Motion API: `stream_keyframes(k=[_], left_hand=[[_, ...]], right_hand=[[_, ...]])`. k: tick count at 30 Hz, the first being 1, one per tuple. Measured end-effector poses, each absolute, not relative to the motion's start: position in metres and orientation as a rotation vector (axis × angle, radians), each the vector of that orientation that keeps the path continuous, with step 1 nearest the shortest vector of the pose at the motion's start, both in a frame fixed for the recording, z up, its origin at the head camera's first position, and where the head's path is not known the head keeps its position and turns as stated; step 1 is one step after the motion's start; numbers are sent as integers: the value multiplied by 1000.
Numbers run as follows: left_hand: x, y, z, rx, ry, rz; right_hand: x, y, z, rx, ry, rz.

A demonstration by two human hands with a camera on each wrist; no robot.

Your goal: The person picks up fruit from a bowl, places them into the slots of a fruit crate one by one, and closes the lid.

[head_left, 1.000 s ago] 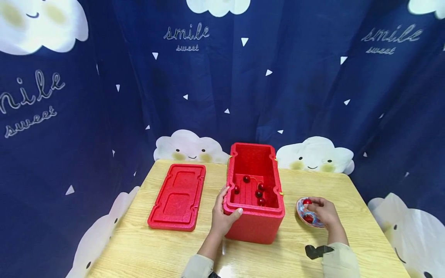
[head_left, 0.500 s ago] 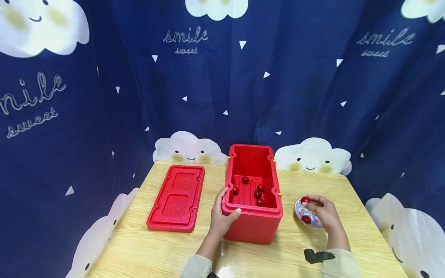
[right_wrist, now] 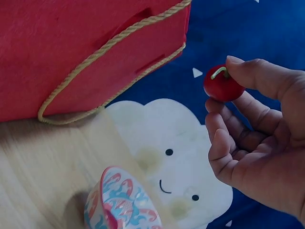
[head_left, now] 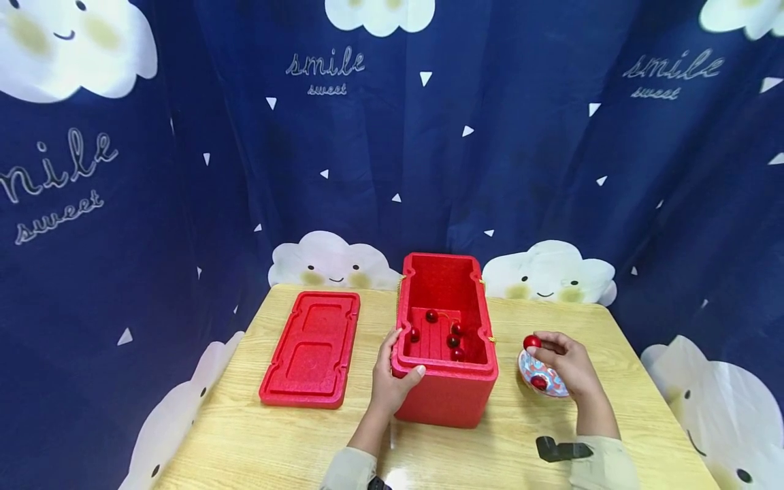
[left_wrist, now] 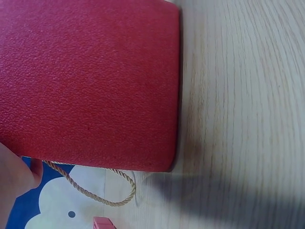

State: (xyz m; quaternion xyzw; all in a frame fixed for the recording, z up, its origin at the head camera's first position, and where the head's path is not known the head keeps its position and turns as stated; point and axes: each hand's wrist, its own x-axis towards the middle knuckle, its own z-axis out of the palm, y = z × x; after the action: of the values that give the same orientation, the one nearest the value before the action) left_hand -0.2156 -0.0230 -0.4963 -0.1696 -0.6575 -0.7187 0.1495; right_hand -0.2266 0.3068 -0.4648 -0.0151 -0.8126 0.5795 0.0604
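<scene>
In the head view my left hand (head_left: 390, 386) grips the near left corner of a red foam box (head_left: 444, 403), thumb over the front rim and fingers along the side. The box stands uncovered with several dark red cherries (head_left: 453, 340) on its floor. My right hand (head_left: 572, 367) pinches a red cherry (right_wrist: 224, 84) between thumb and fingertips, its short green stem showing in the right wrist view. Held just above a small patterned bowl (head_left: 556, 388), that cherry is clear of it. Another cherry (head_left: 539, 383) lies in the bowl.
A red lid (head_left: 311, 348) lies flat on the wooden table (head_left: 245, 435), left of the box. Gold cord (right_wrist: 109, 45) hangs from the box's sides. Behind the table hangs a dark blue curtain (head_left: 380, 136) printed with clouds.
My right hand has lifted one cherry out of the bowl and moved slightly left. The left hand keeps its hold on the box corner.
</scene>
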Motion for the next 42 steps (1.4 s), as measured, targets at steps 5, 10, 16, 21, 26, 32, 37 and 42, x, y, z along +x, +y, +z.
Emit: stream_keyframes(k=[5,10,16,21,26,32,37,42], left_hand=[[-217,-22,-497,-481,-1891,-2055],[-216,-23,-496,-461,-1901,-2062],[-214,-23,-495,-431,-1932,-2069],[-214,-21,-495,-440,-1911,-2075],[-214,-22,-495,-419,-1898,-2071],[-213,-23,-495,-410,-1912,-2073],[-213,-24,-495,-395,-1922,-2068],[-213,-22,-494,-419,-1914,-2084]], right_hand=[[-231,301,-454,27,-2453,1743],[-237,291,-441,97,-2431,1762],[-244,278,-428,169,-2429,1788],[-253,268,-416,233,-2386,1829],[-266,262,-404,328,-2364,1908],[-276,263,-388,375,-2385,1941],[-284,261,-377,413,-2366,1976],[-292,259,-371,432,-2370,2024]])
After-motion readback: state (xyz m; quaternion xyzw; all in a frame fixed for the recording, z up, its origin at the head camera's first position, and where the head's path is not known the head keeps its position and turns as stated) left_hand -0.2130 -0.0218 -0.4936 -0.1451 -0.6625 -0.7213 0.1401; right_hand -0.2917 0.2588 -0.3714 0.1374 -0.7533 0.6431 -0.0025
